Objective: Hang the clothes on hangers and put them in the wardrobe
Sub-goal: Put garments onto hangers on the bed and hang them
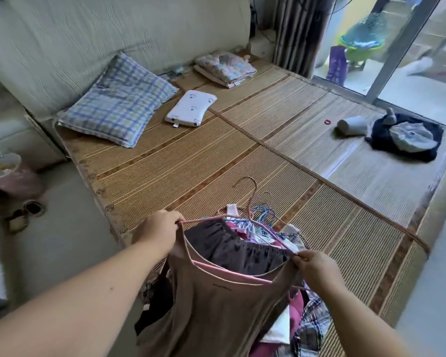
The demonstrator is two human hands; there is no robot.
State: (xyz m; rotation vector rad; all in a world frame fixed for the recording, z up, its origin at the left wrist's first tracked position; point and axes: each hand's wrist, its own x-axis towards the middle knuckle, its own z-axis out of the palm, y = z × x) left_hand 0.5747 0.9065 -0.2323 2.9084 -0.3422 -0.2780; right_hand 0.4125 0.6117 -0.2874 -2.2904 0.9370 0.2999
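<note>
**A:** So which step is this? Is the top on the hanger yet or not?

**B:** Nearly, I'd say. The brown strappy top (216, 305) hangs on the near side of the pile of clothes (310, 319), partly over it, with the pink hanger (242, 276) pushed inside its neckline. The left hand (162, 234) has its fingers curled round the left end of the hanger, strap and all. The right hand (316, 265) is pinching the other strap between thumb and fingertips, right at the hanger's other end. Reads to me as the hanging step, last bit — seating that second strap.

**A:** And after that?

**B:** My guess: settle the strap on the right end and check both straps sit even so the top can't slide off. Then take the hanger by its hook, which sticks up over the far side of the pile, and carry it to the wardrobe. I can't see any wardrobe from here, so that probably means turning away from the pile. Thin straps slip easily, so I'd keep the hanger level on the way.

**A:** Much left to do?

**B:** Plenty, by the look of it — the pile holds a lot more clothes, and a tangle of spare hangers (264, 216) lies at its far side. Some dark clothes (386, 140) also lie well beyond the pile, off to the right.
</note>
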